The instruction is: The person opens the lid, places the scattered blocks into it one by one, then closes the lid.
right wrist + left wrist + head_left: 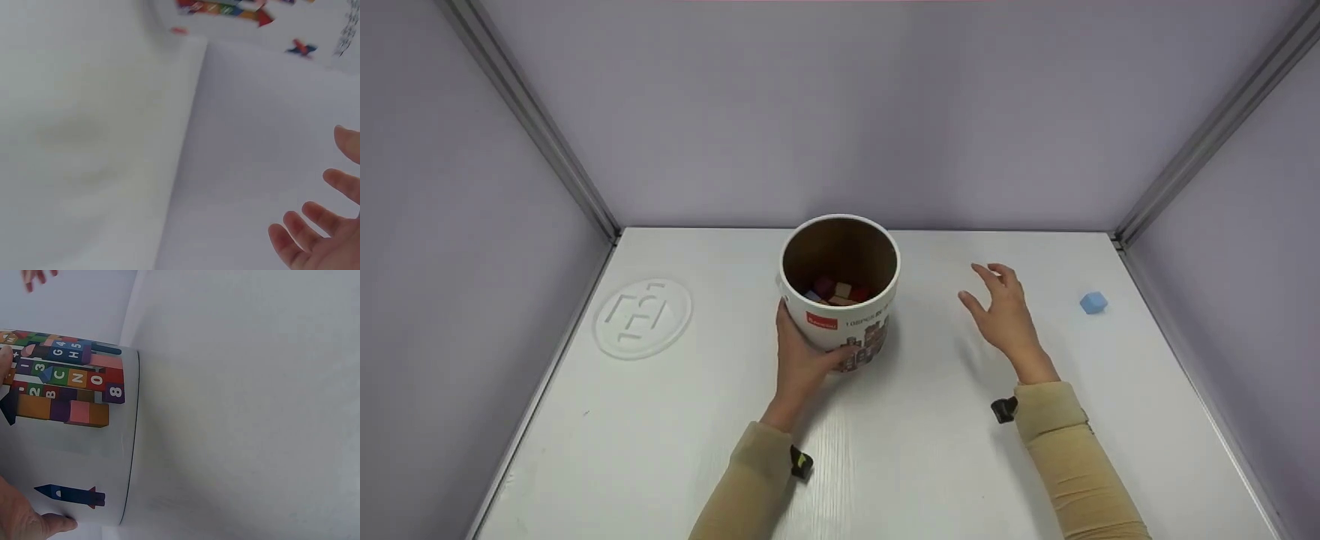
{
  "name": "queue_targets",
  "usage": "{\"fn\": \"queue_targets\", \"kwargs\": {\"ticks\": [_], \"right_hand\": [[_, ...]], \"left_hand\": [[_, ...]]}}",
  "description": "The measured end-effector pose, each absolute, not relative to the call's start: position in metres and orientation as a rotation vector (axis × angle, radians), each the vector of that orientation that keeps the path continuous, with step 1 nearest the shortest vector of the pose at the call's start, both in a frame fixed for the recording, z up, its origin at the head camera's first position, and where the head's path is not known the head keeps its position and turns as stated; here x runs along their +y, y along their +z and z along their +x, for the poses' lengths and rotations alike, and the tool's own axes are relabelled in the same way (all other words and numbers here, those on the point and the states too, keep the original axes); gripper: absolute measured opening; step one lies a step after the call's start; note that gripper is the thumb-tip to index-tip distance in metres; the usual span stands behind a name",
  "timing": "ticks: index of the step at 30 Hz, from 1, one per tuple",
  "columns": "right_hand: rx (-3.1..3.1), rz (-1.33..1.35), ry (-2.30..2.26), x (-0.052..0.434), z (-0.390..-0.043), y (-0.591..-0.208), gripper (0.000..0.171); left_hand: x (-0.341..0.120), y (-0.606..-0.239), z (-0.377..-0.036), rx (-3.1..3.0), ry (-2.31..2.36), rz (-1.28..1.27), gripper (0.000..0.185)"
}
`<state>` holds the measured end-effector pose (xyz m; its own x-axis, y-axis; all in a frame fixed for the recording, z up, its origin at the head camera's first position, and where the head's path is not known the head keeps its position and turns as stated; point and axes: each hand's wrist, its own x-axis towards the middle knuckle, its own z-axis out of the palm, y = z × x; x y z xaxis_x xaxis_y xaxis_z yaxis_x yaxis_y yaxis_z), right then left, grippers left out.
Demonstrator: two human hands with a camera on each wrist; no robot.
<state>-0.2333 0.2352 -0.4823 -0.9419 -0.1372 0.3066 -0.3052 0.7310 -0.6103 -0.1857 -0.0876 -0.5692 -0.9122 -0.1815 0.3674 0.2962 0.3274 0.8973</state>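
Observation:
A white cylindrical bucket (847, 322), printed with colourful letter blocks and a red label, stands at the middle of the table with its top uncovered. Several coloured blocks (844, 290) lie at its bottom. My left hand (801, 364) grips the near left side of the bucket, its thumb across the front; the fingers round the far side are partly hidden. Over the table to the right of the bucket, my right hand (1003, 315) hangs with loosely bent, spread fingers, holding nothing. A small light-blue block (1094, 302) lies beyond it, further right.
At the left of the white table (720, 465) lies a round translucent lid (641, 319) with raised shapes. Grey-white panels (840, 112) enclose the table at the back and both sides, joined by metal corner posts (540, 127).

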Motion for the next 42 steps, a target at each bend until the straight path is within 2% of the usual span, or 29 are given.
{"fn": "queue_targets", "kwargs": {"ticks": [12, 26, 42], "right_hand": [[-2.848, 0.105, 0.939, 0.303, -0.231, -0.520, 0.056], [-3.023, -0.164, 0.755, 0.368, -0.246, -0.530, 0.064], [-3.210, -0.198, 0.693, 0.391, -0.256, -0.537, 0.073]], "left_hand": [[-0.089, -0.570, -0.186, -2.188, -1.587, -0.100, 0.135], [-0.089, -0.569, -0.186, -2.212, -1.604, -0.075, 0.134], [-0.088, -0.569, -0.188, -2.193, -1.606, -0.094, 0.136]]}}
